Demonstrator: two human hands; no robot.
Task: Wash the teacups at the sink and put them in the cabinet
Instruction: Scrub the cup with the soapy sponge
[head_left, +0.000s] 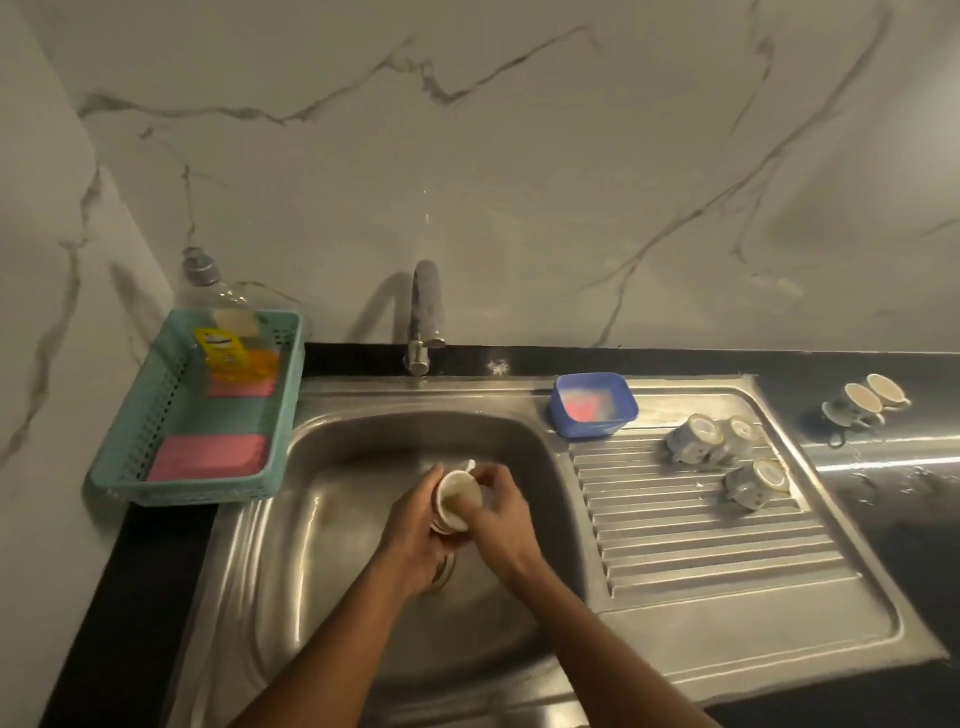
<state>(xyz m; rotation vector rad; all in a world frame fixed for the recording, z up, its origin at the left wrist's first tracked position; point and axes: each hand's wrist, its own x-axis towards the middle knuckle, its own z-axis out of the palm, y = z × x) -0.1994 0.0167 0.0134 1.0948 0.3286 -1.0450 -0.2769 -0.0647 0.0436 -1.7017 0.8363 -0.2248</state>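
Over the steel sink basin (343, 525) my left hand (415, 540) grips a white teacup (457, 496) from below, its mouth facing up toward me. My right hand (501, 512) curls over the cup's right side and rim. Three grey teacups lie upside down on the ribbed draining board (691, 540): two touching at the back (711, 439) and one nearer (756, 483). Upright teacups (865, 402) stand together on the black counter at the far right. The cabinet is out of view.
A chrome tap (427, 317) stands behind the basin. A blue tub (595, 405) with something pink sits at the draining board's back corner. On the left, a teal basket (130, 467) holds a dish-soap bottle (228, 332) and pink sponges (208, 457). Marble wall behind.
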